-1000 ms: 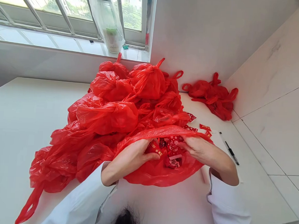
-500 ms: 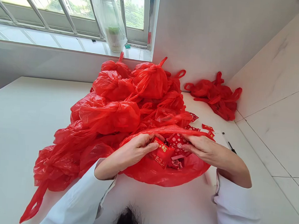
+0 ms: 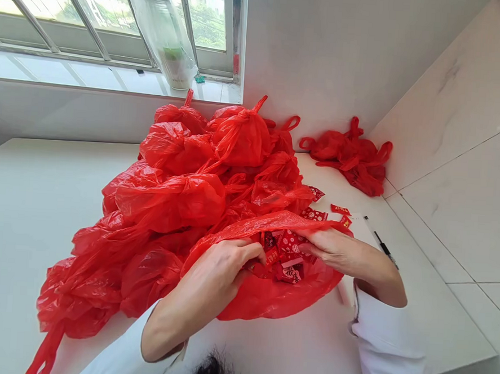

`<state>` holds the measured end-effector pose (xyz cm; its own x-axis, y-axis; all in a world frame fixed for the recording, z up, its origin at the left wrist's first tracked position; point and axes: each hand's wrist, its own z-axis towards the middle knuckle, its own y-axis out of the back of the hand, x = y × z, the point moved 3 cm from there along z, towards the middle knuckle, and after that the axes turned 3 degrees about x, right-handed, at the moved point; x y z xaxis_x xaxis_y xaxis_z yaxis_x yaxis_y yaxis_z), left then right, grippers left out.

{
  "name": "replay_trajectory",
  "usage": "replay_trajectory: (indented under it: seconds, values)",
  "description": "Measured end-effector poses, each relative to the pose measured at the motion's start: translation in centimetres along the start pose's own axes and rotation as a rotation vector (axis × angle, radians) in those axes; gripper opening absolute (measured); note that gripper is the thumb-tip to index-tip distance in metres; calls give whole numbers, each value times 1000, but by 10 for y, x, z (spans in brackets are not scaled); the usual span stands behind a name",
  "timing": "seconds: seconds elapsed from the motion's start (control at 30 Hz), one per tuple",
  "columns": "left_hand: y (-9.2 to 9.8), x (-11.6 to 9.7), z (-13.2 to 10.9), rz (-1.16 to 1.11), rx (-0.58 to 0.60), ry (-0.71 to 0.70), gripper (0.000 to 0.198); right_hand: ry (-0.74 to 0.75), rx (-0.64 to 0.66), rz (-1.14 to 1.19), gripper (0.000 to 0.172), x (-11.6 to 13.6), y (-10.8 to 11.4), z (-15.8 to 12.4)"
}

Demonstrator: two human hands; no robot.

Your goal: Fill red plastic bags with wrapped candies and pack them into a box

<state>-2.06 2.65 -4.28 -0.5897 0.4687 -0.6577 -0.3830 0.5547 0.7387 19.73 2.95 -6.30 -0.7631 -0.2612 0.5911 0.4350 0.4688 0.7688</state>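
Note:
An open red plastic bag [image 3: 274,307] lies in front of me, with several small red packets inside. My left hand [image 3: 226,267] reaches in from the left, fingers curled down on a red packet [image 3: 258,270] that is partly hidden by them. My right hand [image 3: 328,249] is inside the right part of the bag, its thumb and fingers pinching a red dotted packet [image 3: 289,241]. Between the hands lies a dark red packet [image 3: 290,273] with large characters on a white patch.
Knotted red bags [image 3: 181,197] are heaped on the white table [image 3: 41,197]. More red bags [image 3: 349,159] lie in the far right corner. Loose packets [image 3: 315,213], a pen [image 3: 384,246] and white paper [image 3: 363,233] are at the right. A wrapped bottle [image 3: 173,58] stands on the windowsill.
My left hand has turned over and pushed lower into the bag; the gold-lettered packet it held up is now lower and mostly covered. The view has shifted slightly; my right hand stays at the dotted packet.

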Motion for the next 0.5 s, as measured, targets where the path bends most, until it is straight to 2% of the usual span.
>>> replay_trajectory:
  seconds: [0.1,0.23,0.4,0.5]
  values:
    - [-6,0,-7,62,53,2,36,11,-20,19,30,2,1,0]
    - [-18,5,-14,125,91,-31,35,-47,-30,1,23,5,4,0]
    - [-26,6,-18,226,145,-28,29,-46,68,14,25,12,-3,5]
    - [-25,3,-24,257,127,-29,36,2,113,8,28,17,-10,11]
